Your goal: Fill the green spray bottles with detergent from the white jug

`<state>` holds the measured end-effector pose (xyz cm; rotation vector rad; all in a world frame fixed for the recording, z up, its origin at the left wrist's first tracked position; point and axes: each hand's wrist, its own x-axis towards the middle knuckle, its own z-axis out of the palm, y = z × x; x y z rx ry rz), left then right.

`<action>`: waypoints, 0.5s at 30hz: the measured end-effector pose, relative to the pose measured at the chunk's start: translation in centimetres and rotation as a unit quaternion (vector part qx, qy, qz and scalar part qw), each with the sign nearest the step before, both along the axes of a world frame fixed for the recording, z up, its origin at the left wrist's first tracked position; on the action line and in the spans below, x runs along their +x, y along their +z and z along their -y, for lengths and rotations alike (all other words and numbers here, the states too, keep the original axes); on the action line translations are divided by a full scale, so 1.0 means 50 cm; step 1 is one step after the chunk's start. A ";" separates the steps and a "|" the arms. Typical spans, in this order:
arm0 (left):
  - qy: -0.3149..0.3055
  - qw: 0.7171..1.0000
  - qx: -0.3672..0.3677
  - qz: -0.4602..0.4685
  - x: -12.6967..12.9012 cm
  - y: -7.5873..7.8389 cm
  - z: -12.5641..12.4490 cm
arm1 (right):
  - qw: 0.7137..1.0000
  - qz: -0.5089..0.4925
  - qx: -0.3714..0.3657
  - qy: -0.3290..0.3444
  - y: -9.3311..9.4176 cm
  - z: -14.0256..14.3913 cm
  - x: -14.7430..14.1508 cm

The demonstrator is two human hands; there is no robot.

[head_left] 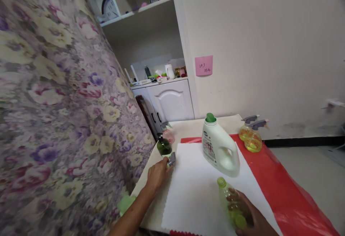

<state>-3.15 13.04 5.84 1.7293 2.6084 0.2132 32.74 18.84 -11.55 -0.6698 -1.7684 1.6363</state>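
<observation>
We are at a table (188, 126) covered partly by a white cloth (199, 193) and, beyond it to the right, a red sheet (283, 189).

Our right hand (253, 219) is at the near edge of the table, fingers wrapped around the lower body of a yellow-green plastic bottle (231, 202). The bottle lies tilted in that grip, its open neck pointing up and toward the far-left, away from the palm, with the base hidden under our fingers. It rests over the near right part of the white cloth.

Our left hand (159, 175) reaches to the left edge of the cloth, where the fingertips close on a small grey sprayer head (171, 159). The piece sits just past our fingertips, at the cloth's left border; we cannot tell how firmly it is pinched. Just beyond it, toward the far-left corner of the table, stands a dark green bottle (164, 146), and behind that a pink spray bottle (168, 133) with a grey trigger.

Near the middle of the table, on the far part of the cloth, stands a white detergent jug (219, 149) with a green cap, its handle facing right. At the far right edge, on the red sheet, two yellow spray bottles (252, 137) stand touching one another.

A floral fabric (54, 103) fills the left of the view, and a pink note (204, 65) is stuck to the wall behind the table.
</observation>
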 end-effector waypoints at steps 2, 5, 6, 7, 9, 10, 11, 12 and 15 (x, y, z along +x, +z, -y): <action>-0.002 1.000 -0.021 -0.013 0.001 -0.021 0.002 | 1.000 0.004 0.012 -0.003 0.007 0.000 0.002; -0.007 0.999 -0.042 -0.022 0.001 -0.056 0.001 | 1.000 0.001 0.008 -0.009 0.024 0.001 0.003; -0.008 0.999 -0.046 -0.023 0.000 -0.066 0.000 | 1.000 0.003 0.007 -0.007 0.031 0.002 0.003; -0.009 0.998 -0.050 -0.023 -0.001 -0.076 -0.002 | 1.000 0.006 0.007 -0.007 0.037 0.003 0.003; -0.013 0.998 -0.054 -0.023 -0.006 -0.092 -0.006 | 1.000 0.013 0.010 -0.006 0.045 0.006 0.004; -0.014 0.998 -0.055 -0.022 -0.009 -0.098 -0.008 | 1.000 0.012 0.009 -0.008 0.046 0.008 0.004; -0.015 0.998 -0.056 -0.021 -0.011 -0.105 -0.009 | 1.000 0.008 0.006 -0.014 0.046 0.011 0.004; -0.016 0.998 -0.057 -0.019 -0.014 -0.111 -0.011 | 1.000 0.001 0.001 -0.023 0.045 0.015 0.004; -0.018 0.998 -0.056 -0.011 -0.022 -0.129 -0.011 | 0.999 -0.004 -0.005 -0.049 0.037 0.024 0.000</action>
